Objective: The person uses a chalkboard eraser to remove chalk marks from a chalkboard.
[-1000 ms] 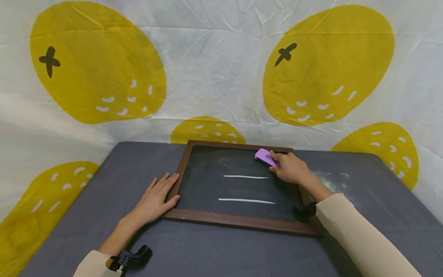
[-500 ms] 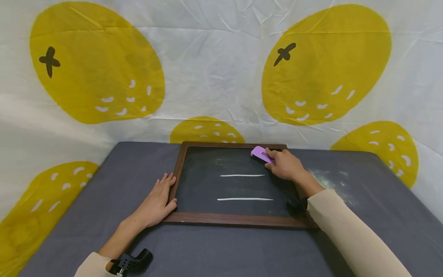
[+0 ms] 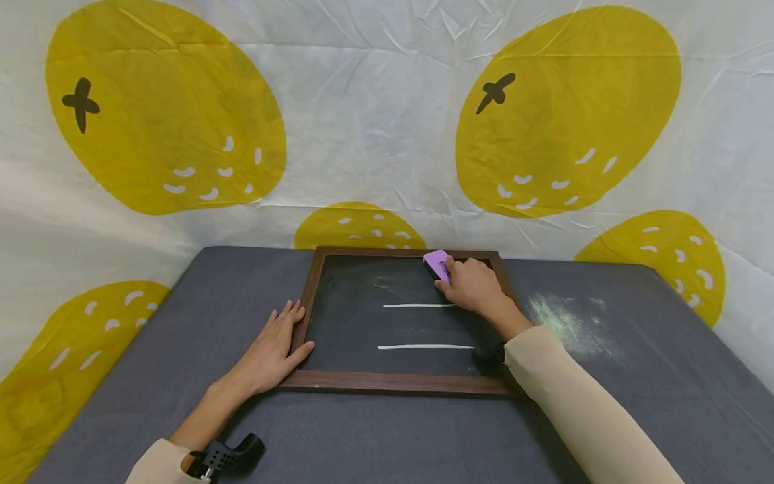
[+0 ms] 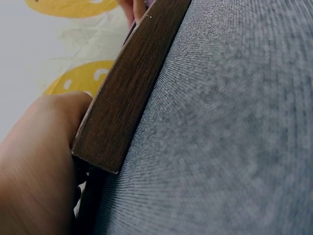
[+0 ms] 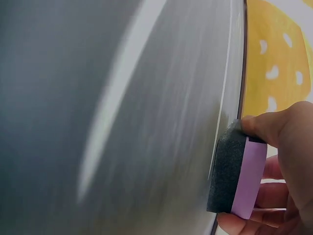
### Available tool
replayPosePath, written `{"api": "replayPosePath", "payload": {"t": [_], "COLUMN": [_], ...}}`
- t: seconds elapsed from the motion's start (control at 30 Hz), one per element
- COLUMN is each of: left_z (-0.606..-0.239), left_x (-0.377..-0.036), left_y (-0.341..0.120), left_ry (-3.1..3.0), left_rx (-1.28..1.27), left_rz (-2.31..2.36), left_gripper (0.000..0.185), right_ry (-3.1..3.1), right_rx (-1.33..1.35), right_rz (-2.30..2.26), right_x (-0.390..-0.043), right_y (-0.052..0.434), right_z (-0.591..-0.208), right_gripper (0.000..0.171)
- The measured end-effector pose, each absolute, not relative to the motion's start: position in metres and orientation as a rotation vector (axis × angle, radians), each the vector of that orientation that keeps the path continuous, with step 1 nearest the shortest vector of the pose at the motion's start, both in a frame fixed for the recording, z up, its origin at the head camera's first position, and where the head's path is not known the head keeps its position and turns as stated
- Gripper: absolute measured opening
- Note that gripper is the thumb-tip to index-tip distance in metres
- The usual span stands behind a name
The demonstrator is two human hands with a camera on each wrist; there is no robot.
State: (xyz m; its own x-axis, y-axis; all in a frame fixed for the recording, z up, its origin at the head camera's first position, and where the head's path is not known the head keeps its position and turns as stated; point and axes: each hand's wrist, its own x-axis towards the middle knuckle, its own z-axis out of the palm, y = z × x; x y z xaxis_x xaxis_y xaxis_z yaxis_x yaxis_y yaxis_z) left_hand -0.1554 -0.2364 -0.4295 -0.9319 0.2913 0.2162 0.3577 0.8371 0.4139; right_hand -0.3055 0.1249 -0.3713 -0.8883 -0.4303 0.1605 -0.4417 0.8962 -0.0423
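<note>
Just one purple eraser (image 3: 437,262) pinched in right hand (image 3: 470,286), two chalk lines (image 3: 425,347), left hand (image 3: 270,353) flat on one chalkboard (image 3: 353,302)

Head camera looks down across the chalkboard (image 3: 387,323); wrist cameras sit close at its left frame and upper surface.

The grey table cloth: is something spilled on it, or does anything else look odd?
Yes: a pale, dusty smear lies on the grey table cloth just right of the chalkboard, likely chalk dust. A faint smudge marks the board's upper part, near the purple eraser in the right hand.
</note>
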Motion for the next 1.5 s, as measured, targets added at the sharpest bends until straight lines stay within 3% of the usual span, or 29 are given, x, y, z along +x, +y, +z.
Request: {"api": "replayPosePath", "payload": {"t": [0.33,0.73,1.23,1.5], "left_z": [-0.428,-0.428,-0.429,-0.433], "left_x": [-0.156,-0.155,-0.154,-0.154], "left_y": [-0.236,-0.234,-0.234,-0.234], "left_ry": [-2.855,-2.880,-2.841,-2.858], "left_rx": [-0.531,-0.515,-0.483,-0.447], "left_rz": [-0.697,-0.706,-0.804,-0.806], "left_gripper": [0.068,0.068,0.065,0.067], "right_ry": [-2.943,-2.969,-2.954,-2.930], "right_rx": [0.716,0.856,1.333,1.130], "right_rz": [0.126,0.154,0.256,0.286], "right_x": [-0.306,-0.297,-0.302,-0.298], "right_y": [0.084,0.047,0.068,0.113], "right_z": [-0.372,-0.370,-0.357,-0.350], "right_gripper": [0.061,0.058,0.058,0.058]}}
